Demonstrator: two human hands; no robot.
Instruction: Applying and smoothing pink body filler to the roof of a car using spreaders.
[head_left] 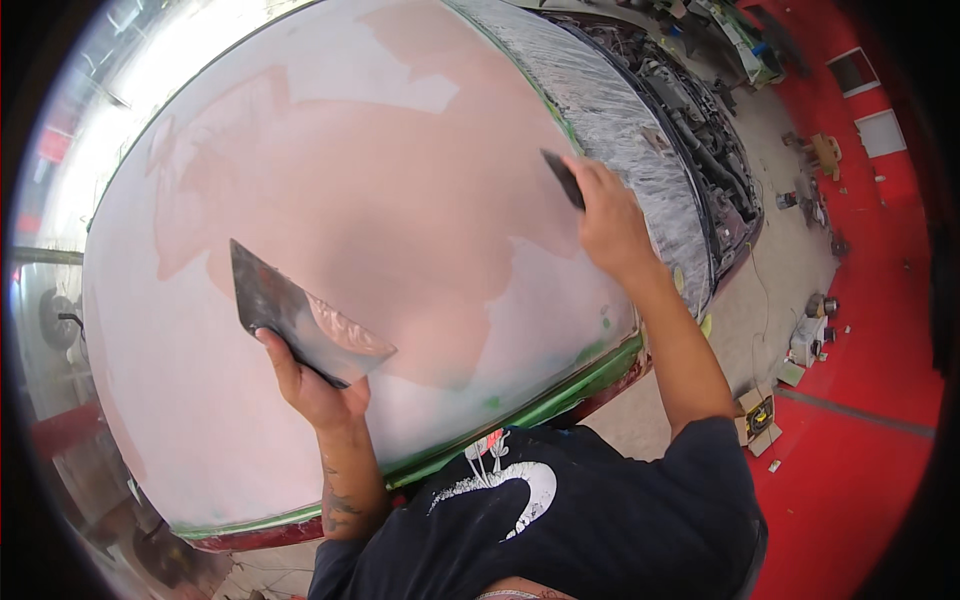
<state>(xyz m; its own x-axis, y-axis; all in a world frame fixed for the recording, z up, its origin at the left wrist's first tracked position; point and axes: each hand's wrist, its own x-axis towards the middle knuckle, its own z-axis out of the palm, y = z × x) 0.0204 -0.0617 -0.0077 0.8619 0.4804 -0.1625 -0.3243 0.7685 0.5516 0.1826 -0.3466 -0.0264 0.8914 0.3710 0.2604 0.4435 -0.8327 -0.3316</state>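
My left hand (325, 395) is closed on the lower edge of a dark, flat mixing board (268, 300), with the thumb on its face. A mound of pink body filler (347, 328) lies along the board's right side. My right hand (612, 225) grips a black filler spreader (562, 178) over the right part of the car roof (250, 430). Whether the spreader's edge touches the roof I cannot tell. A broad pinkish patch of filler (430, 190) covers the middle of the pale roof, its outline uneven.
Green masking tape (560, 398) borders the roof's near edge. Masking film (610, 105) covers the windshield, with the exposed engine bay (705, 150) beyond. On the right, an open carton (757, 420) and cans (822, 305) stand near the red floor (850, 480).
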